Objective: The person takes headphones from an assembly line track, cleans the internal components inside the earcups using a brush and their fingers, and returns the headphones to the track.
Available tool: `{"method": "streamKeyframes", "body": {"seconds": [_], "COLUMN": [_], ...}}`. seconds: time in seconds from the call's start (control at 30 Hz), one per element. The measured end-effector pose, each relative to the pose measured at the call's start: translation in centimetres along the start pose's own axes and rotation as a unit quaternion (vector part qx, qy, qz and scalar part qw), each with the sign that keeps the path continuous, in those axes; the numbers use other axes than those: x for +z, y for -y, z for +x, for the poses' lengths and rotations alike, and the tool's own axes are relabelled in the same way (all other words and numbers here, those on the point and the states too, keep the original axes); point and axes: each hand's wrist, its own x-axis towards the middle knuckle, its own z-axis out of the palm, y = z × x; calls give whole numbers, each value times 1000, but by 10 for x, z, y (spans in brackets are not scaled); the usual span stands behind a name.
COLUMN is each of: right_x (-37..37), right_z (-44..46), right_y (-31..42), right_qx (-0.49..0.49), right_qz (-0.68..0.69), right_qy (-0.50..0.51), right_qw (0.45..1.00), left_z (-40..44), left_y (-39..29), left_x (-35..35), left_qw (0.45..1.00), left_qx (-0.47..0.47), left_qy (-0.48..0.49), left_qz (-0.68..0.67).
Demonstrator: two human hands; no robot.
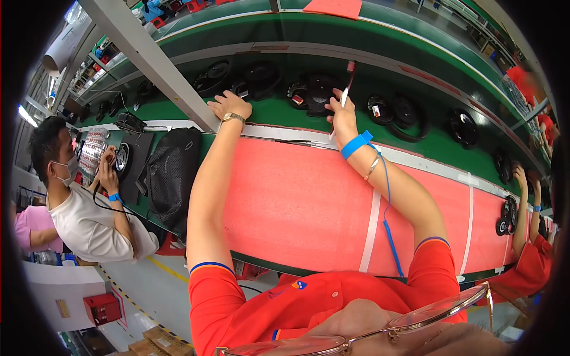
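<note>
My left hand (pixel 230 107) rests at the near edge of the green conveyor, palm down with its fingers apart, holding nothing. Just beyond its fingertips lies a black round housing with a ring (pixel 261 80). A slim white and dark-red toothbrush (pixel 345 97) is gripped in my right hand (pixel 342 118), its head pointing up and away. Close to the right fingers sits a black round part (pixel 319 95), joined by a smaller round piece with a red and white label (pixel 298 95). A blue wrist strap (pixel 357 145) with a coiled cord circles my right wrist.
More black round parts (pixel 406 118) stand along the green conveyor (pixel 439 121). A pink-red mat (pixel 291 202) covers the near bench. A metal post (pixel 154 65) rises beside my left hand. Left, a co-worker (pixel 89 219) handles a part near a black mesh bag (pixel 172 178); another's hands (pixel 522 178) work right.
</note>
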Motion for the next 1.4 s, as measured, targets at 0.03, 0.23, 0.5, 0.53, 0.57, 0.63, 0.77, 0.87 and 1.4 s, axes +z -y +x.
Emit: {"method": "streamKeyframes", "body": {"seconds": [0.03,0.23,0.5,0.53,0.57,0.63,0.77,0.87,1.4], "right_x": [1,-23,-55,-58,-60,-62,-69,-77,-113], "right_z": [-4,-26,-46,-48,-51,-56,-67,-72,-95], "right_y": [0,-3,-5,-6,-5,0,13,18,17], "right_qx": [-16,-30,22,23,26,26,14,1,37], "right_qz": [-4,8,66,68,79,92,96,93,86], "right_qy": [8,45,88,85,89,92,100,101,116], "right_qw": [1000,999,994,994,993,991,990,991,989], "left_z": [3,19,-16,-17,-15,-9,15,33,3], "left_y": [0,10,10,8,5,0,-15,-33,-47], "left_x": [3,8,1,-1,-2,-6,-18,-26,-112], "left_qw": [1000,998,983,983,974,962,942,963,893], "left_qx": [0,19,148,151,192,234,321,233,390], "left_qy": [3,53,-90,-90,-96,-105,-61,83,215], "left_qz": [2,-14,-55,-53,-71,-89,73,108,-63]}}
